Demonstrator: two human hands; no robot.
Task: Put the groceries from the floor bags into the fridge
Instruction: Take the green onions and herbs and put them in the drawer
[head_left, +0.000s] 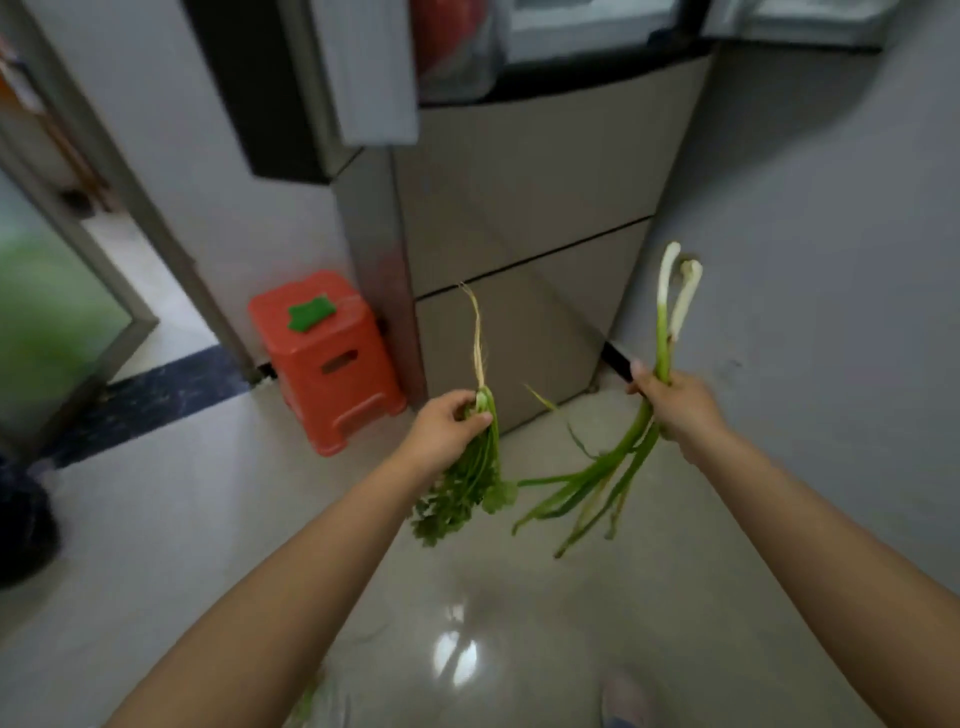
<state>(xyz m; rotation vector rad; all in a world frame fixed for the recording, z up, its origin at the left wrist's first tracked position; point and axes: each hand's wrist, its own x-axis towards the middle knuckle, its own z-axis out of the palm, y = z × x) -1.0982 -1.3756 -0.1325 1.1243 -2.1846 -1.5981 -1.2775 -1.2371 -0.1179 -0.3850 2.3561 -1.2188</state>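
My left hand (448, 427) grips a bunch of coriander (467, 483) near its roots, with the pale roots pointing up and the leaves hanging down. My right hand (675, 402) holds a few green onions (662, 332) by the middle of their stalks; the white ends stick up and the long green leaves droop toward the floor. Both hands are stretched out in front of the fridge (519, 218), level with its lower drawers. The fridge's upper doors stand open at the top of the view, and something red shows inside.
An orange plastic stool (332, 358) with a green piece on top stands left of the fridge. A doorway with a dark threshold strip (150, 395) lies to the left. A dark bag (21, 525) sits at the left edge. A grey wall (831, 260) runs along the right.
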